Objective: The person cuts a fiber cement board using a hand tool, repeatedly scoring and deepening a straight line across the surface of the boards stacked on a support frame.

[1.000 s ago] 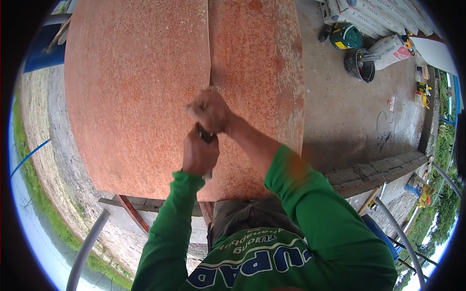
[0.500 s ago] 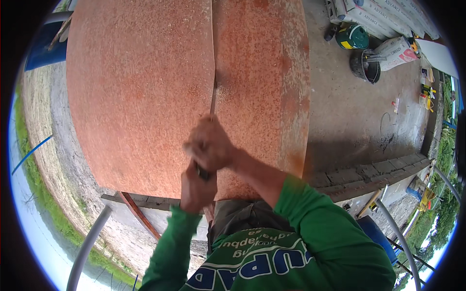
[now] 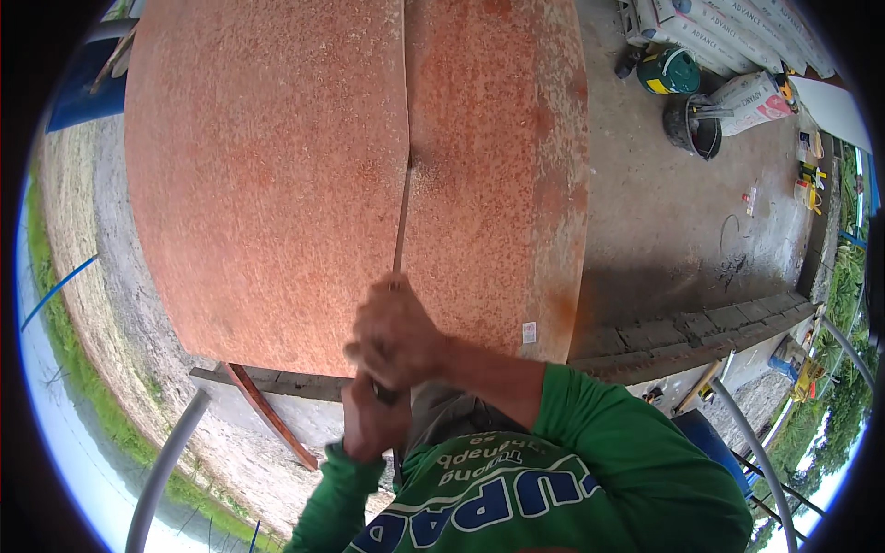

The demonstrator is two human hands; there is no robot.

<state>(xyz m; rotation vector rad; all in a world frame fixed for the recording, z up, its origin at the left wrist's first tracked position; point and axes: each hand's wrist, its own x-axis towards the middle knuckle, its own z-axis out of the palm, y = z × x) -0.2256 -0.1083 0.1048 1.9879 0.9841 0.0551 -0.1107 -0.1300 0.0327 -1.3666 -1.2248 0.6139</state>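
A large reddish-brown wooden sheet lies in front of me, split by a long cut running from its far edge to near the middle. The narrow blade of a handsaw meets the end of that cut, where pale sawdust has gathered. My right hand is closed round the front of the saw's grip. Close behind it, nearer my body, my left hand wraps the rear of the dark handle. Fingers cover most of the handle.
A green bucket, a black bucket and stacked white sacks stand on the concrete floor at far right. A low block wall runs along the near right. Grey pipes rise on both sides.
Both hands have drawn back toward my body with the saw, and more of its blade shows. A small pale label on the sheet, hidden by my right arm before, is now visible.
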